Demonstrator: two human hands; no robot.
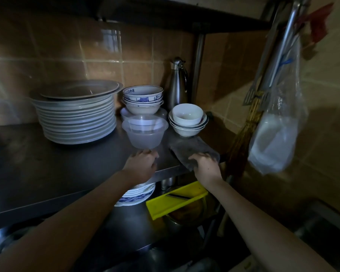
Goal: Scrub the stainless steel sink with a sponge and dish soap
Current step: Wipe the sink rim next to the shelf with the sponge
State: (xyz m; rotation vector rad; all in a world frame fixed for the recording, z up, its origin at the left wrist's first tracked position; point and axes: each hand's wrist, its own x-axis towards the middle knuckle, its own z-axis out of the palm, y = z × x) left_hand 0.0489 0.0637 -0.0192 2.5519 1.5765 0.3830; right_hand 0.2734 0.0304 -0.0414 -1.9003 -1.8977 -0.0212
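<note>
Both arms reach forward. The right hand (204, 165) has its fingers curled, gripping the cloth (192, 149). The left hand (141, 164) has loosely bent fingers just under the plastic tub (144, 132).

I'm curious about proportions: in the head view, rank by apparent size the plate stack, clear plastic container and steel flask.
1. stack of white plates
2. clear plastic container
3. steel flask, smallest-looking, but farthest back, so unsure

— Where do the plates (77, 118) stand?
— Far left on the shelf (47, 163). A bowl stack (142, 99) is to their right, with a tub (144, 134) before it and a flask (177, 89) behind.
— And the cloth (194, 148)?
— Near right, before the smaller bowls (187, 120), with the right hand (206, 165) on its near end. A slicer (177, 199) lies on the shelf below.
</note>
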